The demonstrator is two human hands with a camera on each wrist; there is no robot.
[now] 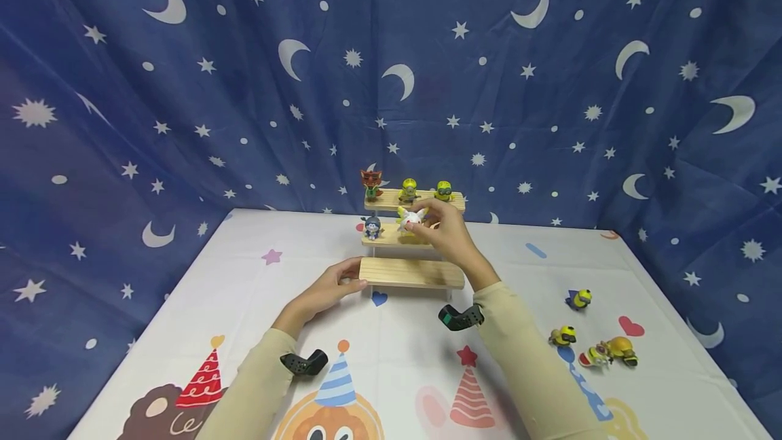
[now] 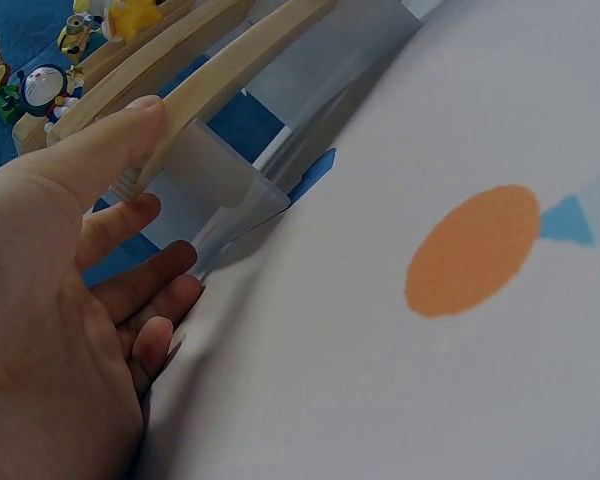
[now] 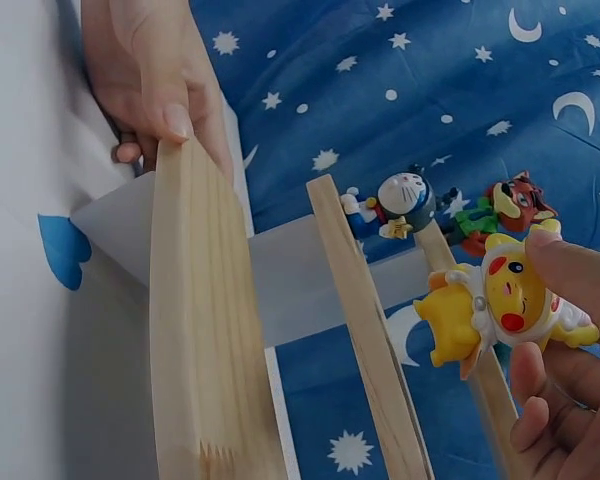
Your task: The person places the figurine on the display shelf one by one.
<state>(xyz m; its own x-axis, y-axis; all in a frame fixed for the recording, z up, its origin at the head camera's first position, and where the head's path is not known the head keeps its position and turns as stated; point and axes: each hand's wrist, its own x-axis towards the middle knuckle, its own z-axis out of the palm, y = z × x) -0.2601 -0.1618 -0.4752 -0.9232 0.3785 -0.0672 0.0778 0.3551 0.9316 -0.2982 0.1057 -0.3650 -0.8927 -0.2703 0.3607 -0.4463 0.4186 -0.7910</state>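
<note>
My right hand (image 1: 449, 229) pinches a yellow Pikachu figurine (image 3: 508, 290) in a white hood between thumb and fingers, over the middle step of a three-step wooden display stand (image 1: 412, 273). At the left end of the lowest step, my left hand (image 1: 330, 287) grips the board, thumb on its edge and fingers lower down. A dark-blue cat-like figurine (image 1: 372, 227) occupies the middle step's left end. On the top step are a fox figurine (image 1: 370, 184) and two yellow goggled figurines, one in the centre (image 1: 408, 190) and one farther right (image 1: 443, 191).
To the right on the white patterned tablecloth (image 1: 293, 233) lie a caped yellow figurine (image 1: 578, 299), a goggled one (image 1: 563, 336), a red-and-white one (image 1: 595, 356) and a larger yellow-brown one (image 1: 622, 349). A blue star-and-moon curtain (image 1: 342, 121) hangs behind the stand.
</note>
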